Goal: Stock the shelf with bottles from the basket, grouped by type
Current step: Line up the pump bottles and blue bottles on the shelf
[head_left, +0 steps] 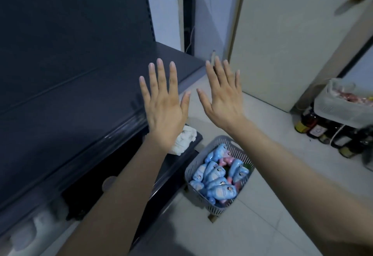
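Basket (189, 172) w/ blue bottles (217, 177) & pink bottles (227, 160); both hands spread, empty.

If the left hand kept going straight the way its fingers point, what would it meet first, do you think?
Probably the dark shelf. The left hand is open and empty, fingers pointing up and away over the shelf's right end. Depth is unclear from one view, so it might pass above the shelf surface and reach the back panel instead.

Blue and pink bottles (217, 177) heaped in grey floor basket (238, 151).
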Available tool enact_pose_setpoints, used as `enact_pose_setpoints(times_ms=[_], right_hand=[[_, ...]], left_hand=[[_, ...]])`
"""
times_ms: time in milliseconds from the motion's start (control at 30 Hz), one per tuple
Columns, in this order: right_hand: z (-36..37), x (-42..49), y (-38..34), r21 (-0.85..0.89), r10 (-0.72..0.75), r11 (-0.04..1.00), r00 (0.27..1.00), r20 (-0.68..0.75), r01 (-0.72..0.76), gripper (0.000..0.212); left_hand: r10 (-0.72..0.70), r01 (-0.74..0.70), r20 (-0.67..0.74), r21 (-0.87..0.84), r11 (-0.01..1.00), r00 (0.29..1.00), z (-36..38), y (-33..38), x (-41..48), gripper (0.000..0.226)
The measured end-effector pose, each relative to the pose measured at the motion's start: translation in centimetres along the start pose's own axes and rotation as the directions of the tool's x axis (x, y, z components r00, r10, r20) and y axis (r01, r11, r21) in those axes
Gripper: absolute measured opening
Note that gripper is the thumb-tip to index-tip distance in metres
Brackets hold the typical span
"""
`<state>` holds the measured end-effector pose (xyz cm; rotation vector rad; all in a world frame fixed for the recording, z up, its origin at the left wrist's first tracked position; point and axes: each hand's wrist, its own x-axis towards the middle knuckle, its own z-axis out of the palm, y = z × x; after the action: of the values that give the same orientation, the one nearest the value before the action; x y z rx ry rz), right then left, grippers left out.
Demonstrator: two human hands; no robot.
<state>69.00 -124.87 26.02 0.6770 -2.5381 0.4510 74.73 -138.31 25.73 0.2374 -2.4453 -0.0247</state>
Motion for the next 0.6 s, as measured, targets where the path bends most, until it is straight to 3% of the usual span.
enact_pose_setpoints(times_ms=[300,500,600], right_hand=[[8.2,-2.7,11.4,-0.114,0.191,0.979,0.949,0.251,-0.167,0.071],[13.8,-5.1,16.2,-0.145,0.238,0.971,0.858,0.455,-0.193,0.075],[16.8,-6.6,17.8,-0.119,0.217,0.976,0.809,0.547,-0.181,0.077]], left_hand=[[0.14,-0.12,0.262,-0.092,0.989,0.955,14.1,5.7,-1.6,0.065],[0.086,-0.042,0.471,-0.104,0.994,0.878,21.4,8.0,-4.0,0.068],[-0.003,0.075,0.58,-0.099,0.992,0.814,24.3,8.6,-6.3,0.07]])
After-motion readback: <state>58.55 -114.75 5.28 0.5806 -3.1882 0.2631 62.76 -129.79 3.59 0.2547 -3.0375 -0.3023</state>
